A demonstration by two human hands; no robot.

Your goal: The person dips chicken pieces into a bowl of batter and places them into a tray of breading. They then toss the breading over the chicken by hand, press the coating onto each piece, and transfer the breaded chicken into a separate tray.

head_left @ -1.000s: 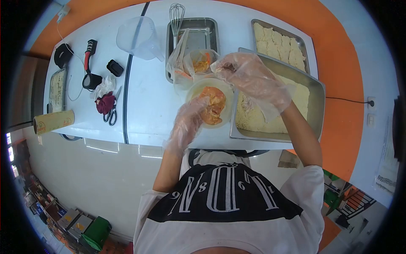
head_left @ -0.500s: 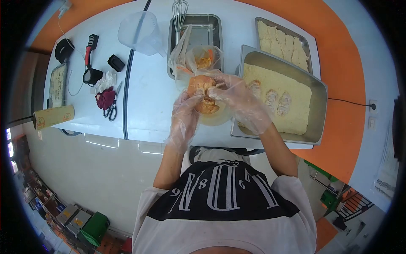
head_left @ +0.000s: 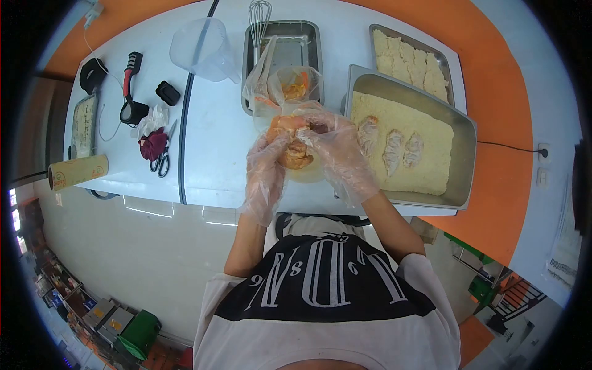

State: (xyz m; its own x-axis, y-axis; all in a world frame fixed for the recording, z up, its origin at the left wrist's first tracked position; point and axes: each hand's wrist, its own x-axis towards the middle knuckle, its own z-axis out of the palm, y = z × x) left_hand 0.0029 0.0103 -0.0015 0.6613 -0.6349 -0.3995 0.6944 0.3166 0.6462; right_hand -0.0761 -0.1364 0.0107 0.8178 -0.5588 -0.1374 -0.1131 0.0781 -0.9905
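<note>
While both gloved hands close around one orange piece of meat (head_left: 293, 148), the left hand (head_left: 266, 161) cups it from below and the right hand (head_left: 333, 148) clenches over its top, so each grip is grasping the same piece. It is held just above a pale round bowl (head_left: 311, 174) that stands on the white surface (head_left: 216, 148), close to the near edge.

Just right of the bowl sits a large metal tray (head_left: 464, 132) filled with pale crumbs, and three coated pieces (head_left: 393, 150) lie side by side in it; its near rim almost reaches the edge of the surface. Behind it, a second tray (head_left: 450, 74) holds rows of coated pieces. Behind the hands, a clear plastic bag (head_left: 290, 86) with orange contents rests against a third metal tray (head_left: 311, 34), where a whisk (head_left: 259, 15) lies at the far rim.

Open room lies to the left of the bowl. Farther left are a clear jug (head_left: 200, 49), scissors (head_left: 162, 161), a red-and-black tool (head_left: 131, 86) and a roll of wrap (head_left: 78, 171) at the left corner.
</note>
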